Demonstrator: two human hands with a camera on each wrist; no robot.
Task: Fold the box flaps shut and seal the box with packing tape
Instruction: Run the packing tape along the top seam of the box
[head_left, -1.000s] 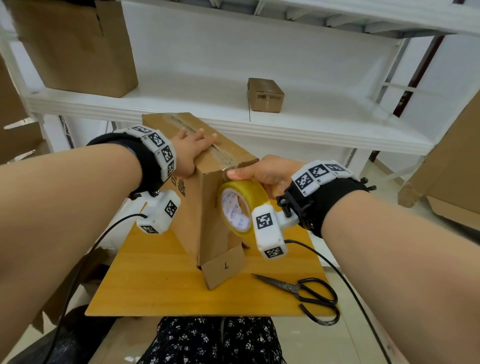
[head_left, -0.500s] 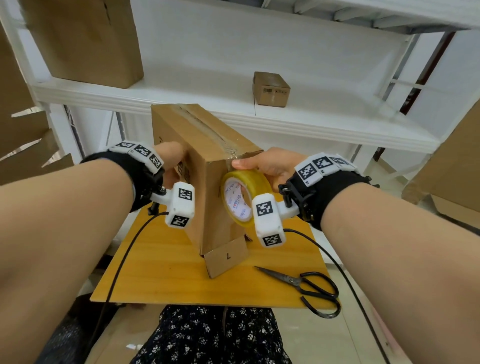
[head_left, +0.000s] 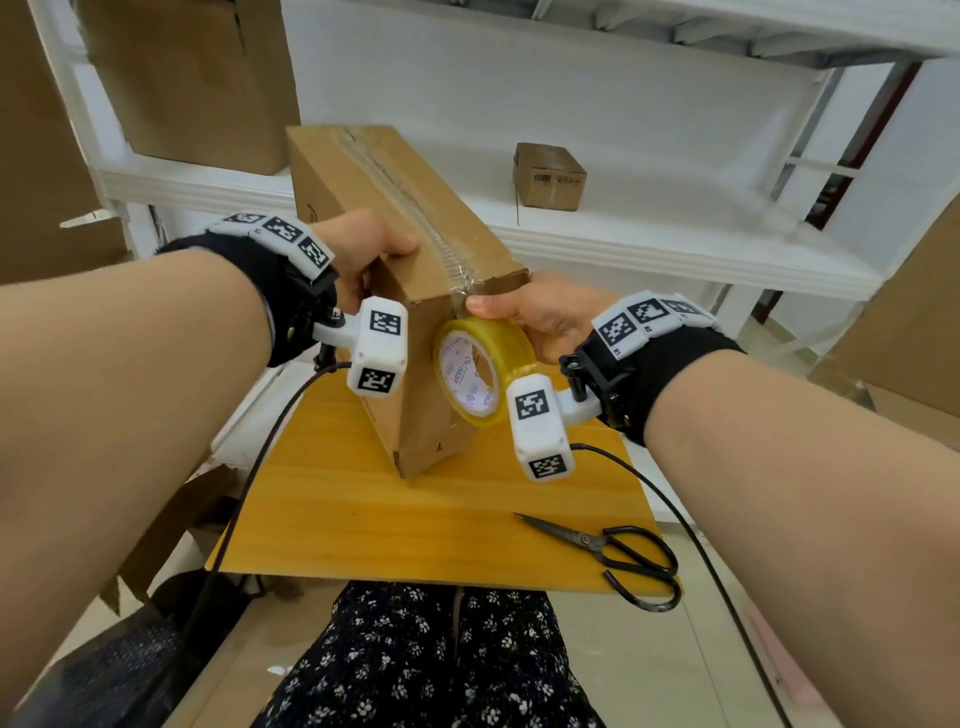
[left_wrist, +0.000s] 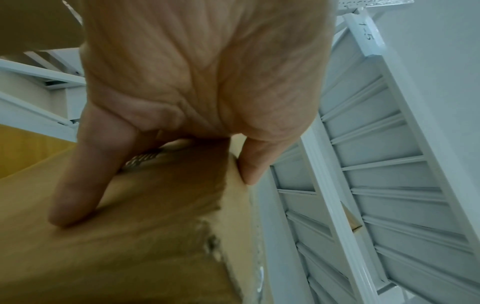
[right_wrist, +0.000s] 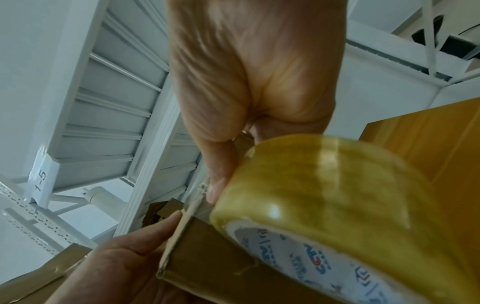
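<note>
A tall cardboard box (head_left: 363, 171) stands on the wooden table (head_left: 415, 530), with clear tape running along its top seam. My left hand (head_left: 374, 260) grips the box's upper left edge, thumb on top and fingers (left_wrist: 78, 185) down the side wall (left_wrist: 130, 246). My right hand (head_left: 519, 312) holds a yellowish roll of packing tape (head_left: 478, 374) against the near top corner. Its thumb lies on the tape where it bends over the edge. In the right wrist view the tape roll (right_wrist: 337, 195) lies against the box's face (right_wrist: 207, 267).
Black scissors (head_left: 618, 556) lie at the table's front right. Behind the table is a white shelf rack (head_left: 675, 249) holding a small carton (head_left: 548, 176) and a large carton (head_left: 192, 78). More cardboard stands at the far left and right. Wrist-camera cables hang over the table.
My left hand left the box's top, where it lay flat, and now grips the upper left edge. The small flap sticking out at the box's base no longer shows. The right hand stays at the corner.
</note>
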